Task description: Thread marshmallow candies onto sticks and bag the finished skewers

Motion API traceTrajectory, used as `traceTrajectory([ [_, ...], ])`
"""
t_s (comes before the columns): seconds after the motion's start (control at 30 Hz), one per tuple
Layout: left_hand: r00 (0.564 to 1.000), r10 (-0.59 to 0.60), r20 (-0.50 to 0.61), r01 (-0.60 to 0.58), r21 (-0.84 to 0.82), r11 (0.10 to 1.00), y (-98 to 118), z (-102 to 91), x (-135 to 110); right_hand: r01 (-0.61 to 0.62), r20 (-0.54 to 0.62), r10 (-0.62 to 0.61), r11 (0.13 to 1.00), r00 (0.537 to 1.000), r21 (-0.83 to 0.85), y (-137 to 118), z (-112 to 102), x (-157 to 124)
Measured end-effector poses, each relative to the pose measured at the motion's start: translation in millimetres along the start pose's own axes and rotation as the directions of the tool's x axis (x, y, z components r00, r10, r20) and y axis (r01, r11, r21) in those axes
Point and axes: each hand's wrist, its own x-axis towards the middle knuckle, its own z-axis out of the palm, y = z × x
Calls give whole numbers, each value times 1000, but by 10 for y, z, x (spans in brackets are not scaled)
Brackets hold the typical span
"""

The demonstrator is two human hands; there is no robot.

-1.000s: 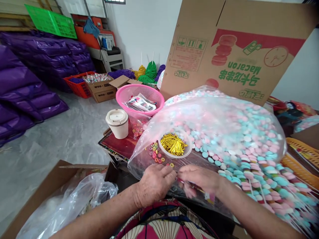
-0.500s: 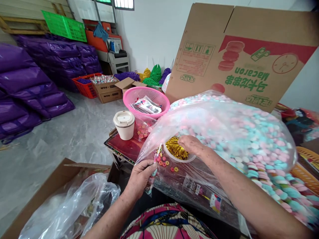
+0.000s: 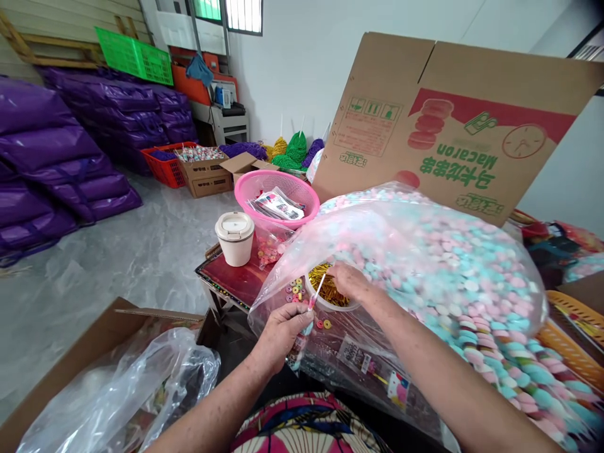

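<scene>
My left hand [image 3: 285, 333] is closed around the neck of a clear-wrapped marshmallow skewer [image 3: 298, 352]. Its white stick [image 3: 319, 288] points up and to the right, its tip near my other hand. My right hand [image 3: 348, 280] is over a white bowl [image 3: 333, 306] of gold twist ties [image 3: 324, 290]. Its fingers are pressed together, and whatever they hold is hidden. Small ring-shaped candies [image 3: 296, 289] lie on the table left of the bowl. A large clear bag [image 3: 377, 217] of pink, blue and white marshmallows spreads to the right, partly around the bowl.
A lidded cup [image 3: 234, 242] and a pink basket [image 3: 309, 217] of printed wrappers stand on the table. Behind the bag rises an open carton [image 3: 377, 69]. At lower left, a carton [image 3: 101, 327] holds clear plastic [image 3: 155, 377]. Purple bundles [image 3: 61, 145] are stacked along the left.
The camera view has shifted. My left hand has moved right and brought the skewer's stick closer to my right hand, which has drawn slightly left above the bowl.
</scene>
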Motion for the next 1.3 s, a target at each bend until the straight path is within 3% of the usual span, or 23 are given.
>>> traceTrajectory([
  [0.23, 996, -10, -87, 7, -36, 999, 19, -107, -39, -61, 50, 60, 998, 997, 25, 54, -98, 50],
  [0.47, 1000, 22, -13, -22, -83, 996, -11, 29, 70, -149, -24, 155, 973, 988, 174, 137, -297, -258],
  [0.63, 999, 33, -15, -35, -133, 990, 15, 132, 79, -70, -90, 110, 929, 990, 365, -64, -381, -717],
  [0.73, 996, 81, 29, -75, -166, 983, 80, 284, 109, 37, -237, 85, 883, 968, 468, -232, -357, -915],
  [0.8, 995, 98, 10, -95, -180, 979, 120, 381, 161, 33, -349, 150, 883, 925, 469, -258, -315, -878],
  [0.87, 994, 101, -51, -109, -183, 977, 144, 436, 222, -27, -387, 228, 887, 893, 460, -191, -279, -735],
  [1.0, 990, 98, -106, -112, -132, 985, 142, 390, 266, -43, -400, 267, 873, 877, 487, 6, -266, -543],
  [1.1, 993, 76, -85, -85, -106, 991, 128, 333, 208, -7, -395, 251, 852, 884, 524, -17, -268, -699],
  [1.2, 995, 99, 23, -96, -120, 988, 134, 371, 141, 15, -299, 229, 771, 926, 636, -179, -229, -988],
  [1.3, 990, 126, 69, -115, -141, 983, 143, 479, 123, 30, -182, 200, 589, 963, 807, -348, -160, -1205],
])
